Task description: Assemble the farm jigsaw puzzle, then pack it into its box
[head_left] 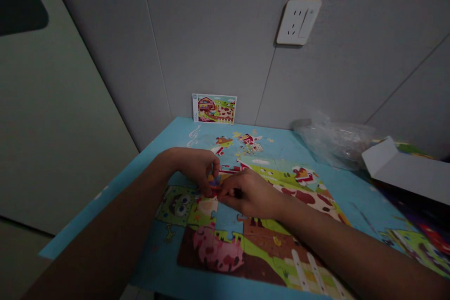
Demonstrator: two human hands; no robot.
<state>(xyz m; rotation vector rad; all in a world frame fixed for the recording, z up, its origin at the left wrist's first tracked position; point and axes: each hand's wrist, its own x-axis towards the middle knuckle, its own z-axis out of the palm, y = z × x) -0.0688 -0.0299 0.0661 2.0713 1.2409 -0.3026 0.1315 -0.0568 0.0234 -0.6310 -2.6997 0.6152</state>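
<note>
A partly assembled farm jigsaw puzzle [260, 243] lies on the blue table, with a pink pig at its lower left and a gap showing blue tabletop above the pig. My left hand [197, 168] bends over the puzzle's upper left part, its fingers pinched on a small colourful puzzle piece [214, 182]. Touching the same piece from the right is my right hand [251, 192], with its fingers curled closed. The fingers partly hide the piece. Several loose pieces [249, 143] lie beyond the hands.
A reference picture card [215, 108] leans against the wall at the back. At the right are a clear plastic bag [333, 143] and an open white box [411, 168]. One loose red piece [304, 176] rests on the puzzle's upper right. A wall socket [298, 22] is above.
</note>
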